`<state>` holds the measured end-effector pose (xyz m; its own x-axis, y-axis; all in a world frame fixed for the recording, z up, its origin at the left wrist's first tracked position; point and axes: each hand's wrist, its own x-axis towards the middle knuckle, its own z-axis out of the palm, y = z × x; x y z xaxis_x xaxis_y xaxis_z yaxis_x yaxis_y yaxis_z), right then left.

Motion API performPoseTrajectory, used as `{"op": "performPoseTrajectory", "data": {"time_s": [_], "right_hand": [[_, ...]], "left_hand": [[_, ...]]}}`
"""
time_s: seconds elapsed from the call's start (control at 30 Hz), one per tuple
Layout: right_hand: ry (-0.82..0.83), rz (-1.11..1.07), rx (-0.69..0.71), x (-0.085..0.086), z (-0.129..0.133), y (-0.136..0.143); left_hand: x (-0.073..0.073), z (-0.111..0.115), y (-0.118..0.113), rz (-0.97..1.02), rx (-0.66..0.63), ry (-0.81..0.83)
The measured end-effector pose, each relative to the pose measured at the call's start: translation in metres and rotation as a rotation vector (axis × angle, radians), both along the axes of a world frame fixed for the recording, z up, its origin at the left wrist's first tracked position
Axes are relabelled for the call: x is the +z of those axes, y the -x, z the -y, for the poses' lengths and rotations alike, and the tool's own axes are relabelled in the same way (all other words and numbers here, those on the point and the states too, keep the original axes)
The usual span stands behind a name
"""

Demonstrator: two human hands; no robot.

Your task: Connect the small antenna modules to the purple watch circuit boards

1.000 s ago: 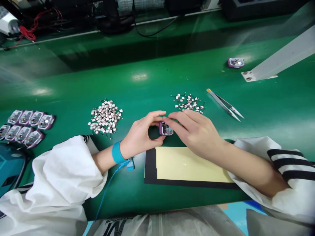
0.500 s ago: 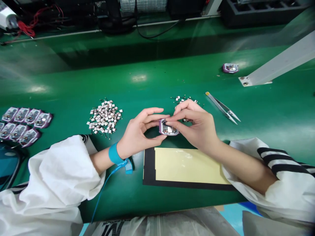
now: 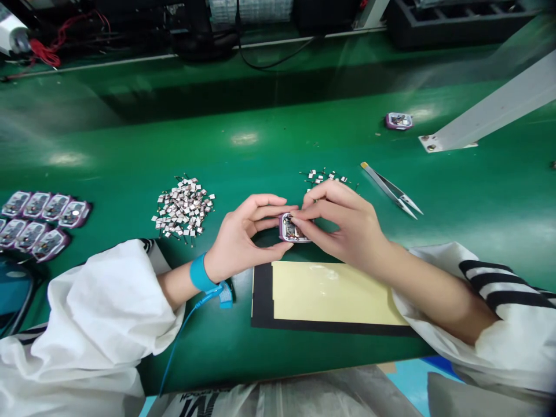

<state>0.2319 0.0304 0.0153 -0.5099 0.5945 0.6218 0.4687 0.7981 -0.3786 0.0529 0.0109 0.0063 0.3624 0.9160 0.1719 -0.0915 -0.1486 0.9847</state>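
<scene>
A small purple-rimmed device with its inner parts exposed is held between my hands in the head view. My left hand grips its left side, thumb below and fingers above, a blue band round the wrist. My right hand is closed over the device's upper right, thumb and fingertips pinched at its inside; whatever they pinch is too small to name. Behind my right hand lie small white parts with dark leads. Left of my left hand is a larger heap of such parts.
Tweezers lie right of my right hand. A yellow sheet on a black board lies below my hands. Several purple-rimmed devices stand far left, another back right beside a slanted metal post.
My right thumb and fingertips have shifted slightly left and down over the device. The single device at the back right sits slightly further left. My left hand keeps its hold.
</scene>
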Motion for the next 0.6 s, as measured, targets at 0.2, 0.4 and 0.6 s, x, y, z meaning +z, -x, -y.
{"op": "performPoseTrajectory", "data": {"time_s": [0.2,0.4,0.6], "right_hand": [[-0.195,0.243,-0.046,0.007,-0.002,-0.005],[-0.152,0.198,0.016,0.008,0.0,-0.004],[-0.185,0.384,0.112,0.014,0.001,-0.004]], "left_hand": [[0.0,-0.001,0.001,-0.017,-0.005,0.05],[0.001,-0.001,0.0,-0.042,-0.056,0.092],[0.001,-0.001,0.001,-0.094,-0.055,0.11]]}}
